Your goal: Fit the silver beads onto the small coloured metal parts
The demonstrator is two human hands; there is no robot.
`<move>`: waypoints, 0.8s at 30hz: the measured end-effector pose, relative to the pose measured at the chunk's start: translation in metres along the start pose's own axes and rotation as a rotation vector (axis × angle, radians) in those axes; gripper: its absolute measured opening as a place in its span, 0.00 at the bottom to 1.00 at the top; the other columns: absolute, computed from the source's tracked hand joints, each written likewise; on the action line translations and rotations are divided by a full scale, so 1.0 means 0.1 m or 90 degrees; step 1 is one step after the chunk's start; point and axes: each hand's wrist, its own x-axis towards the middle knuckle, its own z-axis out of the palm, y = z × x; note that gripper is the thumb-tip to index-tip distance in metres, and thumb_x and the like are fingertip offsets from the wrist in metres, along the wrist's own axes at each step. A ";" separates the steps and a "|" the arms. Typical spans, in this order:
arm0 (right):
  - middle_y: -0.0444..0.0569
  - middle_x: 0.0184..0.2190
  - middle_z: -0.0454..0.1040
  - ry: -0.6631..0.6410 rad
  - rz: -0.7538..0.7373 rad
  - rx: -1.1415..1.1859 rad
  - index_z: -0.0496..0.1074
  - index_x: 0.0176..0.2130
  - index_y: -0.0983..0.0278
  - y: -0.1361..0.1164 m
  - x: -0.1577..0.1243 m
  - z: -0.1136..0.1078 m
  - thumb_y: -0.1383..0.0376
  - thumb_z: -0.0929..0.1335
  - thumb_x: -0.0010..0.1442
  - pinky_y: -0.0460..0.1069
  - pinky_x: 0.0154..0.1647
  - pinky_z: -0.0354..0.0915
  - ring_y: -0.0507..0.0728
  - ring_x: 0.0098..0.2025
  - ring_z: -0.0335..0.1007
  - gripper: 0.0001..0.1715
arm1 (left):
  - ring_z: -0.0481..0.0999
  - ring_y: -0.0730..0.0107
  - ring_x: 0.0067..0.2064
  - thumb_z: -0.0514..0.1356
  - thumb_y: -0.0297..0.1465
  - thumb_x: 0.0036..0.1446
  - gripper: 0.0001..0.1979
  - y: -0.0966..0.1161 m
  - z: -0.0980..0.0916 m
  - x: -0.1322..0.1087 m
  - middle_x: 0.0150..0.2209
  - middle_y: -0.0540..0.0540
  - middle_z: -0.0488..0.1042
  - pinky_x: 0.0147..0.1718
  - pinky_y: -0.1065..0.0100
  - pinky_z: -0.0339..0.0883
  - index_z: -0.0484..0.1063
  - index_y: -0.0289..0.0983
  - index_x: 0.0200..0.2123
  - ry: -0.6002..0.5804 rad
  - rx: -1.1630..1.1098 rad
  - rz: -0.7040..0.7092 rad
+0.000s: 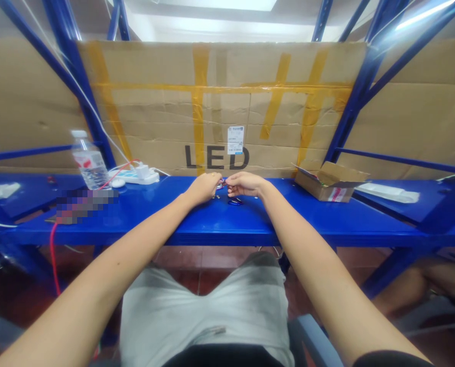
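Both hands meet over the middle of the blue table (pixel 154 214). My left hand (pixel 203 187) is closed, its fingertips pinching one side of a small shiny object (pixel 221 184) with reddish and metallic parts. From the other side, my right hand (pixel 246 183) has its thumb and fingers closed at the same object. Fingers cover much of it, so its kind is unclear. Just below my right hand lies a dark, shiny, loop-shaped piece (pixel 235 202). A tiny bit (pixel 217 197) rests under the left fingers.
A water bottle (pixel 90 160) stands at the left by a white power strip (pixel 135 174) and a red cable (pixel 52 250). To the right sits an open small carton (pixel 323 183) beside a white packet (pixel 388 193). A large cardboard box (pixel 154 122) closes off the back.
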 end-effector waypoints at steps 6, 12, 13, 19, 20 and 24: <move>0.49 0.24 0.75 0.002 0.069 -0.032 0.71 0.32 0.70 -0.06 -0.05 0.03 0.78 0.66 0.65 0.44 0.30 0.75 0.51 0.27 0.75 0.09 | 0.79 0.57 0.45 0.49 0.34 0.70 0.12 0.09 -0.04 -0.03 0.44 0.39 0.78 0.39 0.63 0.67 0.68 0.35 0.48 0.001 -0.030 -0.005; 0.42 0.18 0.70 -0.010 0.035 -0.132 0.69 0.30 0.66 -0.06 -0.05 0.01 0.71 0.74 0.58 0.42 0.22 0.68 0.49 0.20 0.68 0.10 | 0.79 0.56 0.45 0.49 0.33 0.70 0.12 0.08 -0.04 -0.05 0.44 0.39 0.78 0.38 0.64 0.66 0.69 0.36 0.47 -0.020 0.042 0.025; 0.42 0.18 0.70 -0.005 0.022 -0.150 0.70 0.30 0.66 -0.06 -0.05 0.01 0.71 0.74 0.58 0.42 0.22 0.68 0.48 0.19 0.67 0.09 | 0.79 0.55 0.45 0.48 0.33 0.70 0.12 0.09 -0.04 -0.05 0.44 0.39 0.78 0.38 0.64 0.66 0.69 0.36 0.47 -0.027 0.044 0.022; 0.43 0.19 0.70 0.038 -0.076 -0.273 0.71 0.28 0.66 0.01 0.00 0.00 0.67 0.76 0.55 0.44 0.21 0.66 0.49 0.20 0.67 0.11 | 0.79 0.55 0.45 0.48 0.33 0.70 0.13 0.09 -0.02 -0.07 0.44 0.38 0.79 0.40 0.63 0.68 0.70 0.36 0.47 -0.062 -0.023 0.013; 0.43 0.19 0.70 0.039 -0.098 -0.293 0.71 0.28 0.66 0.02 0.01 -0.01 0.66 0.76 0.55 0.44 0.21 0.66 0.50 0.21 0.67 0.11 | 0.79 0.55 0.45 0.49 0.33 0.70 0.13 0.08 -0.02 -0.07 0.45 0.38 0.79 0.41 0.63 0.68 0.70 0.36 0.47 -0.064 -0.043 0.009; 0.43 0.18 0.71 0.031 -0.158 -0.369 0.72 0.30 0.66 0.05 0.06 -0.05 0.62 0.76 0.56 0.45 0.21 0.66 0.51 0.20 0.69 0.12 | 0.79 0.57 0.46 0.48 0.34 0.71 0.14 0.03 0.01 -0.05 0.46 0.38 0.80 0.44 0.63 0.68 0.72 0.36 0.48 -0.065 -0.145 -0.002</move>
